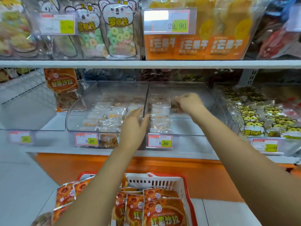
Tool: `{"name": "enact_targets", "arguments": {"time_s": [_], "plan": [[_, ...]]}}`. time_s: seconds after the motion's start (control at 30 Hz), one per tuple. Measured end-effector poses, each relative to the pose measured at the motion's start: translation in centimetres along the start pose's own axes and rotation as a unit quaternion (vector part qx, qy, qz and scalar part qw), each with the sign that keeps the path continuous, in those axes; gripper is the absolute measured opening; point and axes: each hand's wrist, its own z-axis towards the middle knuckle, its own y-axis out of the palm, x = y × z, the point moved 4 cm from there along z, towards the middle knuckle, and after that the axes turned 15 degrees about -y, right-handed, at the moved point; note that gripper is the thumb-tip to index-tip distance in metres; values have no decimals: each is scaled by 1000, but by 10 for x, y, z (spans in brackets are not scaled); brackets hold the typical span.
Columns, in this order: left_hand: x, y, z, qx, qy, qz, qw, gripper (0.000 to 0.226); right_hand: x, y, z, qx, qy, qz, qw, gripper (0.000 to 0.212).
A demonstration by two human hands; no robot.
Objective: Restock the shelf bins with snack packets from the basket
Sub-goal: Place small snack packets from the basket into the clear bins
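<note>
Head view is showing the right hand (189, 101) reaching deep into the right clear plastic bin (195, 124). Its fingers are curling round what looks like a small brownish packet (175, 106) beside the row of small clear-wrapped packets (160, 118). The left hand (135, 126) is lying flat with straight fingers against the thin dark divider (146, 98), holding nothing, at the edge of the left clear plastic bin (78, 108).

The step seems to be tidying or clearing this bin before filling it. It would go best if the left hand is steadying the divider while the right is lifting the packet straight up, so the neat row beside it is not toppled.

The orange foil snack packets (164, 212) are lying in the red-rimmed white plastic basket (156, 181) below the forearms, with some hanging over its left side.

Motion blur is smearing the right fingertips, so the exact grip is uncertain. The forearms are covering part of the basket, and the bin walls' glare is hiding the back rows.
</note>
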Motion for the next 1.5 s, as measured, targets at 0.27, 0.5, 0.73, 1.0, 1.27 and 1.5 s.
{"name": "enact_targets", "arguments": {"time_s": [0.27,0.5,0.73,1.0,1.27,1.5], "plan": [[-53,-34,-96,-53,-57,75,994,31,22,-18,-148,-142,23,-50,988,36],[-136,-34,-164,-374,-269,371,807,43,134,21,-224,-275,136,-271,912,29],[-147,-39,-216,-357,-322,443,757,46,168,36,-244,-282,92,-338,893,29],[-125,-29,-197,-204,-331,322,863,40,138,41,-250,-262,112,-257,923,31],[-86,-37,-168,-105,-335,-259,900,18,69,66,-252,-215,174,247,929,50],[-42,-1,-178,-130,-346,-509,778,25,63,44,-232,40,95,180,978,50]]}}
